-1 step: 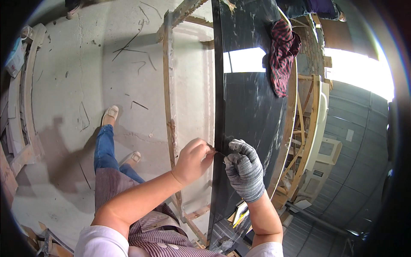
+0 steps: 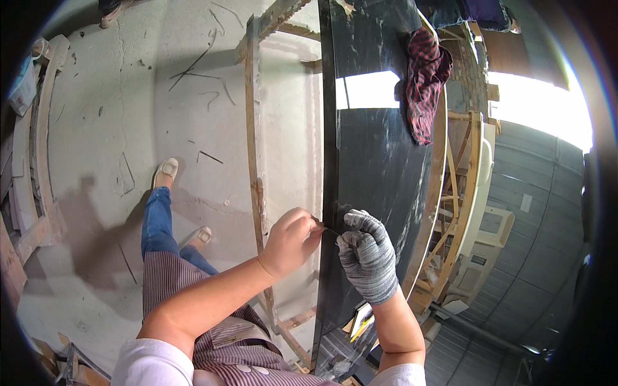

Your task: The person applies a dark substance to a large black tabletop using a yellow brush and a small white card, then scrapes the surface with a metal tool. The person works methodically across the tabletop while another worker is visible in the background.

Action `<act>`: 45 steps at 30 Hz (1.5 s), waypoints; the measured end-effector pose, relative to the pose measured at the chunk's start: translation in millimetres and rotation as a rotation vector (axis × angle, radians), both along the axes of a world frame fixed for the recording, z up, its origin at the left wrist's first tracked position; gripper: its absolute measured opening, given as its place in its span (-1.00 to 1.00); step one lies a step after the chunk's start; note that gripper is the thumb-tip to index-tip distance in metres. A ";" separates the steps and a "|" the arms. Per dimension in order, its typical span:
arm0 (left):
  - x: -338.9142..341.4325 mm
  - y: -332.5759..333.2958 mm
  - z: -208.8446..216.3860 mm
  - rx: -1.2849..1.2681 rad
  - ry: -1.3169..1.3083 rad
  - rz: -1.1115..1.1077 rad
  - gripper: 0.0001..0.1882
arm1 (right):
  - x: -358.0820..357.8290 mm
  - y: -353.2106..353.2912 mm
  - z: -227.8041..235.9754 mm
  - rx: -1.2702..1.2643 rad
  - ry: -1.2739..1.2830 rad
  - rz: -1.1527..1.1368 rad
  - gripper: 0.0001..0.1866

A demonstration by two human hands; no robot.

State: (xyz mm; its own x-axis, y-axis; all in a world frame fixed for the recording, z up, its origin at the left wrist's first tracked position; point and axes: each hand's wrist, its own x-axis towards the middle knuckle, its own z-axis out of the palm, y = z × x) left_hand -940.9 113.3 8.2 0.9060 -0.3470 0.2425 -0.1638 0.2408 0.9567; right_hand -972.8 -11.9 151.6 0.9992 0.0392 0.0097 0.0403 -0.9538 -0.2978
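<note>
My bare left hand point(image 2: 293, 242) is closed in a pinch beside the long edge of a glossy black panel point(image 2: 380, 167). My right hand point(image 2: 370, 257), in a grey striped knit glove, is curled over the panel, its fingers pressed together. Between the two sets of fingertips runs a thin strand point(image 2: 330, 230), too fine to identify. The gloved fingers hide whether they grip its other end. Further along the panel, a red and black striped cloth point(image 2: 425, 87) hangs over the far right side.
A wooden frame point(image 2: 252, 128) runs along the panel's left. Thin dark strips point(image 2: 209, 157) lie scattered on the concrete floor point(image 2: 96, 128). Wooden racks point(image 2: 475, 161) stand on the right. Near me, a yellow-edged item point(image 2: 360, 325) rests by the panel. Another person's legs point(image 2: 476, 14) show at top right.
</note>
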 end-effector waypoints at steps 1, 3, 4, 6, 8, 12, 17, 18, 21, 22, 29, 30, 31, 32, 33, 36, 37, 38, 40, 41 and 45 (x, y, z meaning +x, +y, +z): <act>-3.5 1.0 0.7 0.002 0.004 -0.008 -0.73 | -3.6 1.2 1.0 -0.006 0.009 -0.003 -0.76; -10.0 2.2 0.5 -0.001 0.000 -0.007 -0.73 | -9.9 2.7 2.3 -0.013 0.019 -0.005 -0.76; -13.3 2.7 0.5 -0.003 -0.002 -0.005 -0.73 | -13.1 3.1 2.5 -0.014 0.020 -0.003 -0.77; -18.6 4.0 1.9 -0.001 -0.006 -0.010 -0.71 | -18.6 4.5 3.0 -0.012 0.019 0.001 -0.77; -25.1 4.9 1.8 -0.001 -0.003 -0.017 -0.70 | -24.2 6.0 3.4 -0.008 0.021 0.004 -0.77; -38.8 6.8 1.6 0.002 0.004 -0.031 -0.70 | -39.3 6.4 3.3 -0.006 0.038 0.010 -0.79; -56.2 9.3 2.2 0.007 0.006 -0.038 -0.70 | -56.4 8.9 5.9 -0.016 0.043 0.025 -0.78; -59.5 9.7 2.3 0.008 0.005 -0.037 -0.70 | -59.5 9.4 6.2 -0.013 0.049 0.025 -0.78; -70.0 10.1 1.4 0.011 -0.001 -0.036 -0.70 | -69.1 10.5 6.2 -0.007 0.050 0.017 -0.78; -73.5 10.2 1.0 0.012 -0.004 -0.035 -0.70 | -72.9 10.4 4.6 -0.003 0.042 0.010 -0.77; -93.8 14.3 1.0 0.005 -0.015 -0.024 -0.69 | -94.6 11.6 1.8 0.008 0.025 0.031 -0.77; -96.6 14.4 0.8 0.001 -0.018 -0.023 -0.69 | -96.6 12.4 2.0 0.005 0.026 0.032 -0.77; -99.4 14.6 0.4 -0.004 -0.021 -0.024 -0.69 | -98.1 13.2 2.7 0.003 0.028 0.032 -0.77; -100.8 15.5 1.6 -0.005 -0.020 -0.028 -0.69 | -99.4 14.3 3.9 0.003 0.031 0.032 -0.78; -102.1 16.2 2.6 -0.006 -0.019 -0.033 -0.69 | -102.1 15.1 5.1 -0.005 0.038 0.033 -0.78; -107.1 18.7 3.9 0.000 -0.019 -0.053 -0.69 | -108.8 17.0 7.5 -0.019 0.049 0.023 -0.78; -109.0 19.1 3.8 0.003 -0.019 -0.060 -0.69 | -109.3 17.4 7.1 -0.013 0.047 0.015 -0.78; -112.8 19.5 4.1 0.001 -0.018 -0.064 -0.69 | -113.0 17.7 6.8 -0.002 0.055 0.011 -0.79; -119.5 18.8 3.5 -0.003 -0.018 -0.070 -0.69 | -123.4 16.5 6.0 0.002 0.043 0.006 -0.79; -121.2 18.4 2.3 -0.003 -0.021 -0.067 -0.69 | -126.9 15.9 5.1 0.003 0.029 0.001 -0.79; -133.7 19.4 -0.2 -0.021 -0.024 -0.064 -0.69 | -134.9 21.6 9.8 -0.049 0.073 0.011 -0.77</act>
